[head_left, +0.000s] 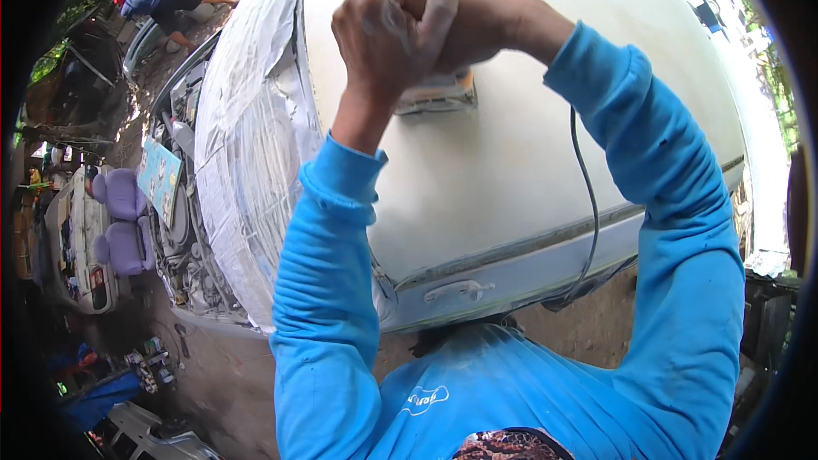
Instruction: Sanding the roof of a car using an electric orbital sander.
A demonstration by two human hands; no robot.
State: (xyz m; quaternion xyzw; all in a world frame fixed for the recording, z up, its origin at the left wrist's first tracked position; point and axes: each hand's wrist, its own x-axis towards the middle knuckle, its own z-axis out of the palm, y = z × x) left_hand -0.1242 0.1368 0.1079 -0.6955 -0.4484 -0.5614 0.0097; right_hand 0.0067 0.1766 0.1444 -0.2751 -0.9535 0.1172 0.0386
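Observation:
Both hands are stacked together over a dusty, square-based sander (439,98) on the pale roof (528,170) of a car. My left hand (379,34) is closed, its dusty thumb lying across my right hand (464,21). My right hand wraps over the top of the tool from the right side. Most of the sander's body and several fingertips are hidden beneath the hands; its flat base and a bit of orange show below them. A black cord (579,153) hangs from near my right sleeve down over the roof edge.
White sheeting (247,136) covers the windshield to the left. Beyond it lies the exposed engine bay (183,230). A door handle (460,291) sits on the near side. Purple seats (126,204) stand farther left. Another person (166,4) bends over at the far left.

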